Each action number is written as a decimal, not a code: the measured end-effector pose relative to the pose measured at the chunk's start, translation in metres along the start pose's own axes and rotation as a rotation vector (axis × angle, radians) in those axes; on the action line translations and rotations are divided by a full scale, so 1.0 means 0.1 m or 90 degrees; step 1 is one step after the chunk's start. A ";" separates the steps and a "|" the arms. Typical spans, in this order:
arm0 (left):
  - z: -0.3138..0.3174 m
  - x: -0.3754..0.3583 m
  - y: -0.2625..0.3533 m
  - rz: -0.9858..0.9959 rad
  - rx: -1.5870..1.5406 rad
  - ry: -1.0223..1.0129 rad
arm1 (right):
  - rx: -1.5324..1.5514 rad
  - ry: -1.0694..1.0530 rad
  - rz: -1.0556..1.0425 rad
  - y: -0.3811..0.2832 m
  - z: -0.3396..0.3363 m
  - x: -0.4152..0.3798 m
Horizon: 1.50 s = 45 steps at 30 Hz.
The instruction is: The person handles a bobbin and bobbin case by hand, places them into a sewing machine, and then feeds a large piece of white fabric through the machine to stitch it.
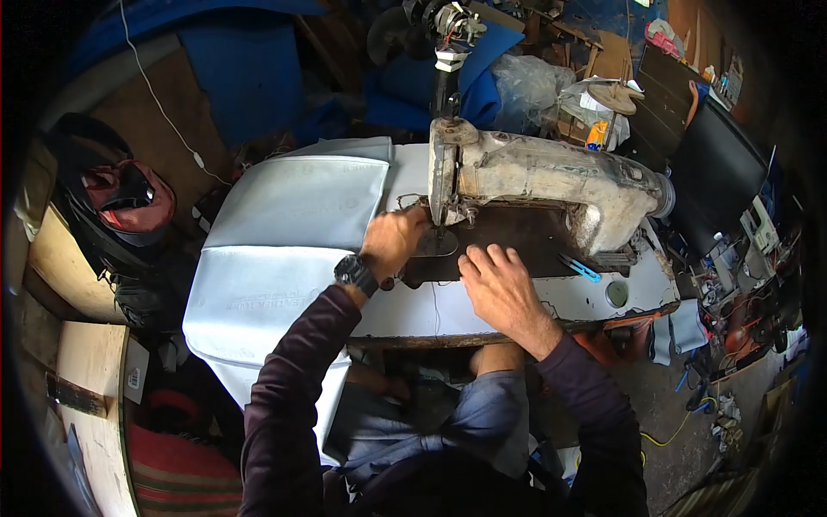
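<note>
left grip is at the needle end of the sewing machine, its fingertips partly hidden, so i cannot tell how far it is closed or whether it has hold of anything. right grip is palm down with fingers loosely bent and apart, over the machine's dark bed, nothing seen in it. the machine stands on the white table, its pillar towards the right edge. pale sheets cover the left end; a blue cutter and round green disc lie near the front right corner.
</note>
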<state>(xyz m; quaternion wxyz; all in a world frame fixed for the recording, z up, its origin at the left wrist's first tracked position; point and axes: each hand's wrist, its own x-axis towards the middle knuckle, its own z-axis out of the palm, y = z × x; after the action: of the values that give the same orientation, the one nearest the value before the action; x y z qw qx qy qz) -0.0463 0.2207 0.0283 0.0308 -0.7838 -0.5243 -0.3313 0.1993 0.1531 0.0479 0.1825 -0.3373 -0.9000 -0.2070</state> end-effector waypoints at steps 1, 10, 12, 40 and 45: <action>-0.03 -0.06 0.06 0.019 0.032 -0.019 | 0.019 0.000 -0.006 -0.03 -0.03 0.00; -0.51 -0.70 0.81 -0.105 -0.220 -0.131 | 0.295 0.161 0.017 -0.16 -0.16 0.12; -0.61 -0.96 1.09 -0.127 -0.307 -0.119 | 0.621 0.137 0.232 -0.29 -0.06 -0.04; -2.52 -0.96 2.10 0.298 -0.550 -0.160 | 0.880 0.158 -0.245 -0.22 -2.44 -0.59; -2.53 -0.95 2.09 0.318 -0.530 -0.154 | 0.864 0.177 -0.260 -0.21 -2.40 -0.57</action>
<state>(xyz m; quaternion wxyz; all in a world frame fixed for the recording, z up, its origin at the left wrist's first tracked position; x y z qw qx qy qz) -0.0156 -0.0488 0.2354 -0.2679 -0.8639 -0.1438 -0.4016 0.2707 -0.0111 0.2196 0.4222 0.0548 -0.8439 0.3264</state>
